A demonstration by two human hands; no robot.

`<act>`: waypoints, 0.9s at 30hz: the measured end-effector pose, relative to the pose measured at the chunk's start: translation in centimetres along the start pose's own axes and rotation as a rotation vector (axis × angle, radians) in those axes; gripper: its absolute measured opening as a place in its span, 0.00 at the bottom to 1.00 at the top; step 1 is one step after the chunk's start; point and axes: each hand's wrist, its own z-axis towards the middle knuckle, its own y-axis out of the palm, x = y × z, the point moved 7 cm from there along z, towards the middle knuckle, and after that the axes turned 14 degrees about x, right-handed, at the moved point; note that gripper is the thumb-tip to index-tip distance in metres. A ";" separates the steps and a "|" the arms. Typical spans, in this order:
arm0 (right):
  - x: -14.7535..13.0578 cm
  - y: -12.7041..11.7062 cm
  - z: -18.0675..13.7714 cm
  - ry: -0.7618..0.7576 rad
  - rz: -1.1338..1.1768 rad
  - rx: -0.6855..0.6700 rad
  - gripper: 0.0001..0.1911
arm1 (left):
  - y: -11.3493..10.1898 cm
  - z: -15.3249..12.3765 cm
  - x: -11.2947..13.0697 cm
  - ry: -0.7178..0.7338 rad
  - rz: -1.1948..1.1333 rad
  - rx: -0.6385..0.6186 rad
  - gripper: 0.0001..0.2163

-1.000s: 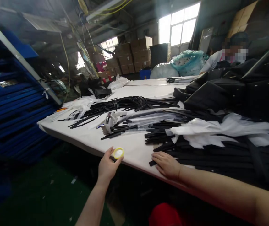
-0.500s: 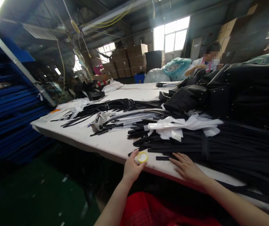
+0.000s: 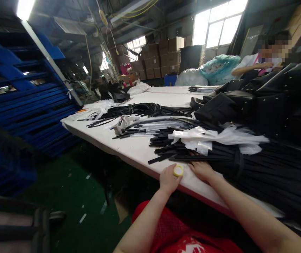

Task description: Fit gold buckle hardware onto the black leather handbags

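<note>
My left hand [image 3: 169,178] is closed around a small roll of tape [image 3: 178,171] with a yellow rim, at the table's near edge. Just right of it, my right hand [image 3: 203,171] reaches into the near side of a bundle of long black strips [image 3: 219,156]. One strip passes between its thumb and fingers; the fingertips are partly hidden among the strips. White plastic sheeting [image 3: 200,137] lies across the top of this bundle. A dark band wraps the bundle right of my hand.
A grey tape dispenser [image 3: 121,124] and a second bundle of black strips [image 3: 145,109] lie farther back. Black bag-like pieces [image 3: 271,102] are heaped at right, with a person [image 3: 256,65] behind. Blue pallets [image 3: 29,112] stand left of the white table [image 3: 129,154].
My right hand has gone from lying flat over a loose strip to having its fingers in among the strips. My left hand still holds the tape roll. The view has turned left.
</note>
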 end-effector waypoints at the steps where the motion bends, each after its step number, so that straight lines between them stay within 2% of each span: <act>1: 0.0 -0.1 -0.1 -0.006 0.005 0.012 0.25 | 0.2 -0.1 0.2 0.032 0.020 -0.007 0.25; 6: -0.3 -0.6 -0.2 -0.023 0.039 0.061 0.24 | 0.5 -0.7 1.1 0.167 0.168 -0.050 0.17; 10: -0.6 -1.3 0.0 -0.021 0.054 0.090 0.23 | 0.5 -1.1 1.2 0.183 0.227 -0.039 0.17; 16: -1.9 -2.6 -1.1 0.059 0.050 0.107 0.20 | 0.1 -0.7 2.0 0.194 0.150 0.052 0.20; 21: -4.0 -5.1 -4.6 0.078 0.125 0.115 0.24 | -1.4 2.6 6.7 0.328 0.028 0.148 0.21; 24: -4.6 -7.1 -7.6 0.091 0.262 0.120 0.22 | -2.5 6.3 10.6 0.384 -0.009 0.214 0.18; 27: -4.4 -8.6 -10.3 0.112 0.344 0.152 0.17 | -1.8 10.6 14.3 0.483 0.115 0.161 0.14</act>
